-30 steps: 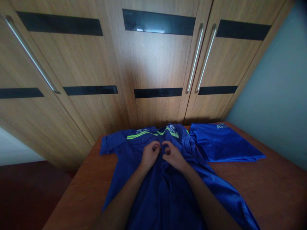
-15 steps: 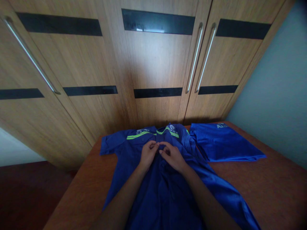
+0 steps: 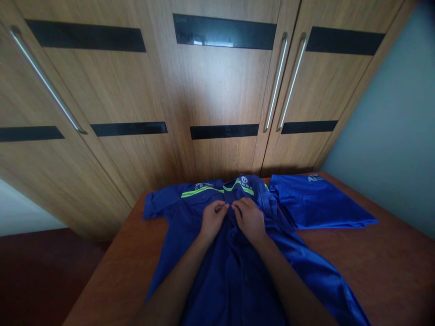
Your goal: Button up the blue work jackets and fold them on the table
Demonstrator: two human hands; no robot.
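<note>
One blue short-sleeved work shirt with lime stripes (image 3: 224, 253) is laid flat mid-table, its placket pinched by left hand (image 3: 212, 218) and right hand (image 3: 249, 218), fingertips together. One folded blue garment (image 3: 317, 201) beside; bare brown wooden table (image 3: 390, 258) either side.

both hands (image 3: 231, 218) pinch shirt (image 3: 224, 271) placket | folded garment (image 3: 316, 201) right

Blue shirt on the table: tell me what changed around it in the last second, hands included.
The right hand slid slightly toward the collar, its fingers curling down onto the front edge of the blue shirt. The left hand barely moved, fingertips still pinching the cloth beside it. Neither hand let go. The shirt, the folded blue garment to its right and the table stayed as they were.
</note>
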